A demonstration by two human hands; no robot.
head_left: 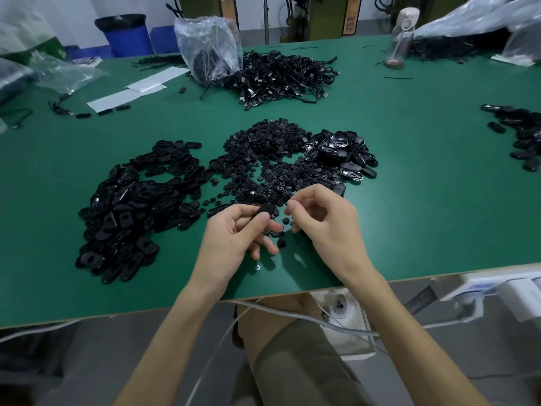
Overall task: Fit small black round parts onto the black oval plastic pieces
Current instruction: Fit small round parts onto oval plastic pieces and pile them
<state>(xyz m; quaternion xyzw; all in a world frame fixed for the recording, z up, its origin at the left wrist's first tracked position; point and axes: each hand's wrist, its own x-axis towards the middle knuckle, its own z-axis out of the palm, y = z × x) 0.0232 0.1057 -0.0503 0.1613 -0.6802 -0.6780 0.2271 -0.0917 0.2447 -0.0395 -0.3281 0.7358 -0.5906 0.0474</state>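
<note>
My left hand (234, 235) pinches a black oval plastic piece (265, 210) between thumb and fingers, just above the green table (424, 206). My right hand (319, 221) hovers right beside it, fingers curled, thumb and forefinger tips together; whether a small round part sits between them is hidden. A wide heap of small black round parts (272, 159) lies straight ahead of both hands. A few loose round parts (281, 243) lie under my hands. A big pile of black oval pieces (131, 206) spreads to the left, and a smaller pile of oval pieces (342, 152) lies at the right of the round parts.
A tangle of black cables (287, 79) and a clear plastic bag (209, 49) sit at the back centre. White paper strips (137, 89) lie back left, a bottle (401, 36) back right, more black pieces (521, 136) at the far right. White cables (292, 316) hang under the table's front edge.
</note>
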